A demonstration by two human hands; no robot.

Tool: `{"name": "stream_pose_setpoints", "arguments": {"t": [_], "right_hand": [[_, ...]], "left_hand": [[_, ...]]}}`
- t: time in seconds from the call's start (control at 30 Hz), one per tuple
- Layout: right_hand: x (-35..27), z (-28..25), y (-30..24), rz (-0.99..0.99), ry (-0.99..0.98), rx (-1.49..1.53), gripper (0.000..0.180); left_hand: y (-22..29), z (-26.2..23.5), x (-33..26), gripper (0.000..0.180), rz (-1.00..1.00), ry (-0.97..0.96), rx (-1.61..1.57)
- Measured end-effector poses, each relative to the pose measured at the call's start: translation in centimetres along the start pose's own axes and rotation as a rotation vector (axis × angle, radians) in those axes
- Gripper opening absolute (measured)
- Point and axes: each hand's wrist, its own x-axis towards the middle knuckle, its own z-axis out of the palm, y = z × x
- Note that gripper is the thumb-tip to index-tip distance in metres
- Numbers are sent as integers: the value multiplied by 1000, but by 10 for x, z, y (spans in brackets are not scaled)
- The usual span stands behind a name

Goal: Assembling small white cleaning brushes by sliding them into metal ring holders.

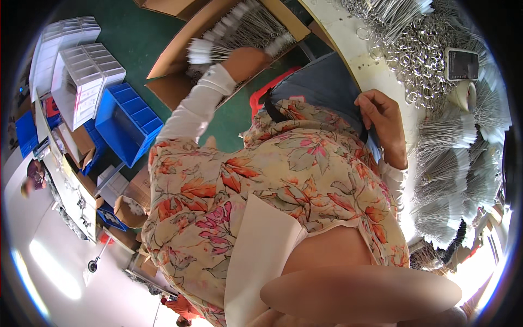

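One left hand [247,64] over carton [175,48], grip unclear, right hand [383,119] half-curled by pale table [379,77], green floor [128,38]

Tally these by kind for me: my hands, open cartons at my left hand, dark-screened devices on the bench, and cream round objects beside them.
Hands: 2 (left hand, right hand)
Open carton at the left hand: 1
Dark-screened device: 1
Cream round object: 1
Total: 5
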Motion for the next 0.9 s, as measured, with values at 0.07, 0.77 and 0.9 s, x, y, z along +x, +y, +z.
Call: {"name": "stream_pose_setpoints", "arguments": {"t": [0.07, 0.77, 0.9], "right_hand": [[0, -1, 1, 10, 27, 16, 18], [-66, -93, -26, -274, 252, 226, 14], [-111, -118, -34, -248, 402, 256, 13]], "left_hand": [[-32, 9, -11, 23, -68, -112, 106], [168, -322, 167, 30, 241, -158, -821], [174, -389, 296, 35, 242, -62, -698]]}}
